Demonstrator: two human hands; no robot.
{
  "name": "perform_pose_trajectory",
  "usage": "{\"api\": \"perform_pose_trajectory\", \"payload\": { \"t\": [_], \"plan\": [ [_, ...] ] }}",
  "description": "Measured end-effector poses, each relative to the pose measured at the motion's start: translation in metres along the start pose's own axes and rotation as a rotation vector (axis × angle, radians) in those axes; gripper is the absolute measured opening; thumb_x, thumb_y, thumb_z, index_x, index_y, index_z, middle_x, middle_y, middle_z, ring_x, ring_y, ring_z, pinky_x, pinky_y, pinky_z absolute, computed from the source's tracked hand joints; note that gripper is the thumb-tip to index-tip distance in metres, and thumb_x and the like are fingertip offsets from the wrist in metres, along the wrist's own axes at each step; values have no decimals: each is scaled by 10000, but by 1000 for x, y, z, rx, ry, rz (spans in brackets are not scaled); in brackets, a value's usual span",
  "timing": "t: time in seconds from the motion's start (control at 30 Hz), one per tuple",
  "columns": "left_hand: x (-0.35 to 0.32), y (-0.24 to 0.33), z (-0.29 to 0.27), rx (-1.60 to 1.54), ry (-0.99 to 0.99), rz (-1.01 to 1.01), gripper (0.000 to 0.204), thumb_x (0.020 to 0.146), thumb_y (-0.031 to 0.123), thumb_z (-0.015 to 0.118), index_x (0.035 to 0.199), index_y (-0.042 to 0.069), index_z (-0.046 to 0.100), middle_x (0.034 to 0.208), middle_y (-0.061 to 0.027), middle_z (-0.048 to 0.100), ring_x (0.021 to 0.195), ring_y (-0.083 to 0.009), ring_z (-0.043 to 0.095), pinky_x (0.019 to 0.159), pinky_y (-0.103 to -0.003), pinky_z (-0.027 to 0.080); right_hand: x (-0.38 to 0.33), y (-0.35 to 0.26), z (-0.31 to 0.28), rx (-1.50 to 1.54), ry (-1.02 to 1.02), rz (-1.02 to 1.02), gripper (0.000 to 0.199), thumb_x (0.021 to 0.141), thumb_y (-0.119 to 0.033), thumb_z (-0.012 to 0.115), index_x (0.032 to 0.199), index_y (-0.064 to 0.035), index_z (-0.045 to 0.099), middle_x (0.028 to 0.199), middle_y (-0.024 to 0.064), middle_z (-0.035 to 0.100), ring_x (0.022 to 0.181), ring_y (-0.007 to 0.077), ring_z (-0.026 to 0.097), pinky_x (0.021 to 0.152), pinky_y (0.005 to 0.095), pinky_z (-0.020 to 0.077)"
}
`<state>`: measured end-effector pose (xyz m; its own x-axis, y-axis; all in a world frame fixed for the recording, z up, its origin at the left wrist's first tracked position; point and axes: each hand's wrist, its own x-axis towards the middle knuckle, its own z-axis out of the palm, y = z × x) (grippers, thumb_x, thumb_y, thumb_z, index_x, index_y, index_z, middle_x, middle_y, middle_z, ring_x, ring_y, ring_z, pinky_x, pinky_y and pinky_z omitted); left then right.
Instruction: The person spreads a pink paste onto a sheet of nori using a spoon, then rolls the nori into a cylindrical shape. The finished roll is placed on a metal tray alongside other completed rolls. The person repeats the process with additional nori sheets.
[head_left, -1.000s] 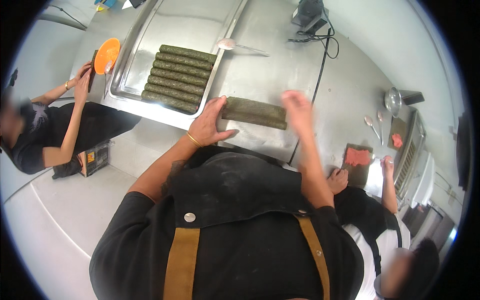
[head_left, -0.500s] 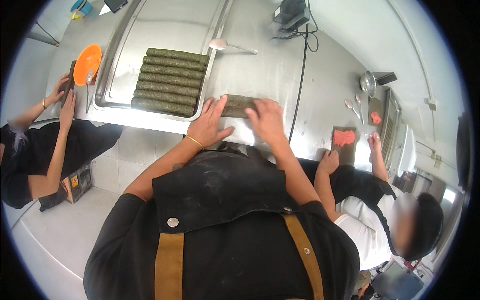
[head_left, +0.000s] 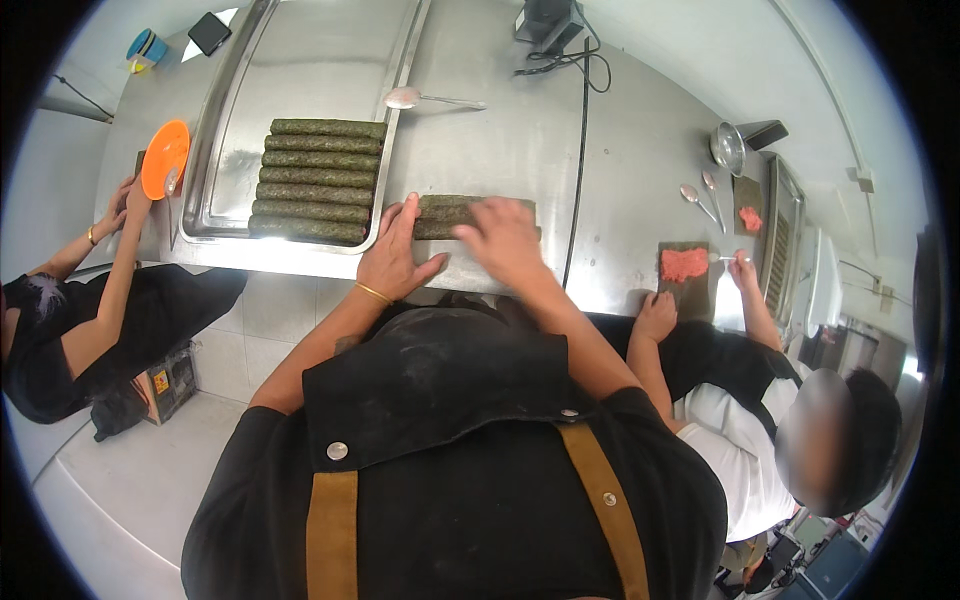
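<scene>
My left hand (head_left: 390, 257), thumb spread wide and closed around nothing, touches the left end of one seaweed piece (head_left: 438, 219) on the table (head_left: 520, 140); my right hand (head_left: 503, 243) lies over it, too blurred to tell its grip. Seven rolls (head_left: 315, 175) fill part of one tray (head_left: 225, 170), one spoon (head_left: 403, 98) at its edge.
</scene>
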<state>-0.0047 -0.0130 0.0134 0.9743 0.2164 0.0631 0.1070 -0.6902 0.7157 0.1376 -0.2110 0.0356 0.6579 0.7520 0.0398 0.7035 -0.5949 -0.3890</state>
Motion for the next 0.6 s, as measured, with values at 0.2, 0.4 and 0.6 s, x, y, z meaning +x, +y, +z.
{"api": "perform_pose_trajectory", "payload": {
  "t": [0.2,0.4,0.6],
  "plan": [
    [3,18,-2,151,101,111,1017,832,308,901,1657,41,368,1466,-225,571,1440,-450,468,1202,-531,424,-35,53,-48,-73,46,94,551,993,-447,734,1347,-26,693,1371,188,654,1302,374,581,1141,533,407],
    [15,39,7,224,32,237,537,847,209,862,1344,117,680,1277,-111,636,1286,-342,576,1104,-478,453,-23,39,-23,48,-71,-192,448,960,-308,777,1322,-59,695,1291,144,666,1262,347,588,1112,496,431],
    [31,32,8,291,67,310,349,870,194,824,1199,109,742,1136,-46,698,1156,-282,626,1051,-448,468,-21,39,-19,39,-23,-183,387,957,-236,769,1297,-60,715,1288,107,670,1243,329,587,1113,492,430]
  ]
}}
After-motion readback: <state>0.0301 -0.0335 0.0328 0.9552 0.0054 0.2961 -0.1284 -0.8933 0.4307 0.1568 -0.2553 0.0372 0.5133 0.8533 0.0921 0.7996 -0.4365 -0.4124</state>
